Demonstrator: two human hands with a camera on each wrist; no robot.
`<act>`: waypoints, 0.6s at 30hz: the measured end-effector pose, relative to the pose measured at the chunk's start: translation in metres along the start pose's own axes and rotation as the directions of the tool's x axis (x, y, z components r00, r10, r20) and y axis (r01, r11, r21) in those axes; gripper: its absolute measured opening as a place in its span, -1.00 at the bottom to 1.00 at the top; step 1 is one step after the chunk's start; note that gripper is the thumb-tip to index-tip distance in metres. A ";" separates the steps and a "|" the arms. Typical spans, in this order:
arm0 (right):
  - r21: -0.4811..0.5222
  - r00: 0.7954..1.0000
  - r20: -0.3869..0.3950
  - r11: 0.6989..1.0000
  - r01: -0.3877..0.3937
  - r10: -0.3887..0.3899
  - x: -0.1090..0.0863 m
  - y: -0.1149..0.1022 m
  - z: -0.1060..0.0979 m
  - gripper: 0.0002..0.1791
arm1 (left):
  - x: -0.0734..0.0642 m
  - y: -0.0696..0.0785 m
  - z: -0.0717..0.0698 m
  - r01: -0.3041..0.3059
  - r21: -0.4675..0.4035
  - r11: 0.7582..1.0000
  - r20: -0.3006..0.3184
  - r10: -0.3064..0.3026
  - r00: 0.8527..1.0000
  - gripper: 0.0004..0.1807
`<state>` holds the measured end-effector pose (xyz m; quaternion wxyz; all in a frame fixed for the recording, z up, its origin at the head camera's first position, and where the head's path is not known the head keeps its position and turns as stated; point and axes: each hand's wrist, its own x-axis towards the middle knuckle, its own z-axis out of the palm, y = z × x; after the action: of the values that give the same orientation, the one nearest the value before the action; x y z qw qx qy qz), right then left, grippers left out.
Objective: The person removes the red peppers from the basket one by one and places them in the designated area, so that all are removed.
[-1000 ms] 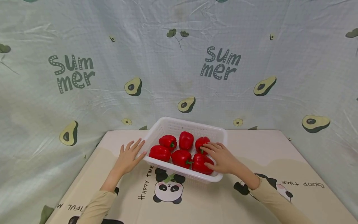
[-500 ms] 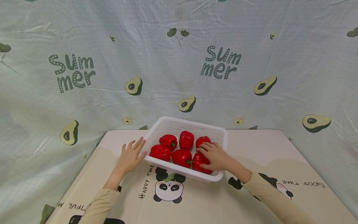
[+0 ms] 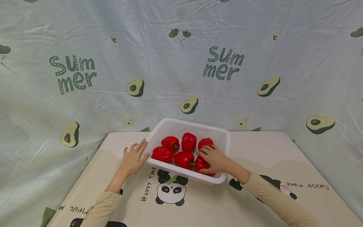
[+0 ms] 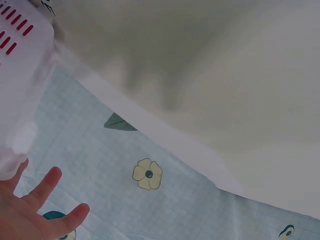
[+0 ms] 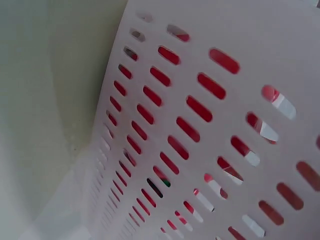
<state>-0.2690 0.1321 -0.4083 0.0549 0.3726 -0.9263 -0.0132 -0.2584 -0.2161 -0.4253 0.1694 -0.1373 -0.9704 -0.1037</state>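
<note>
A white plastic basket (image 3: 181, 171) holds several red bell peppers, lying in two rows. My right hand (image 3: 216, 160) reaches over its right side and grips the front right bell pepper (image 3: 200, 164), fingers over the far side and thumb on the near side. Its fingertips overlap the back right bell pepper (image 3: 205, 142). At the basket's left rim, my left hand (image 3: 131, 160) has its fingers spread, tips right at the edge. In the left wrist view, those spread fingers (image 4: 45, 187) show beside the basket corner. The right wrist view shows the slotted basket wall (image 5: 165, 115); the right hand is hidden there.
More bell peppers, such as the front middle one (image 3: 183, 160) and the back middle one (image 3: 188, 142), lie close by in the basket. A panda-print cloth covers the table (image 3: 198, 205). Behind it hangs an avocado-print curtain (image 3: 158, 69).
My right hand has moved left and down onto the front right bell pepper, and its fingers have closed round it. The left hand stays almost still at the basket's rim.
</note>
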 end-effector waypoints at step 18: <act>-0.094 0.997 0.073 0.996 -0.003 0.010 0.006 -0.008 0.005 -0.21 | -0.001 0.000 -0.003 -0.012 0.015 1.000 0.009 0.011 1.000 -0.38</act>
<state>-0.2686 0.1221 -0.4127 0.0384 0.3657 -0.9273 -0.0703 -0.2568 -0.2171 -0.4232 0.1669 -0.1419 -0.9711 -0.0946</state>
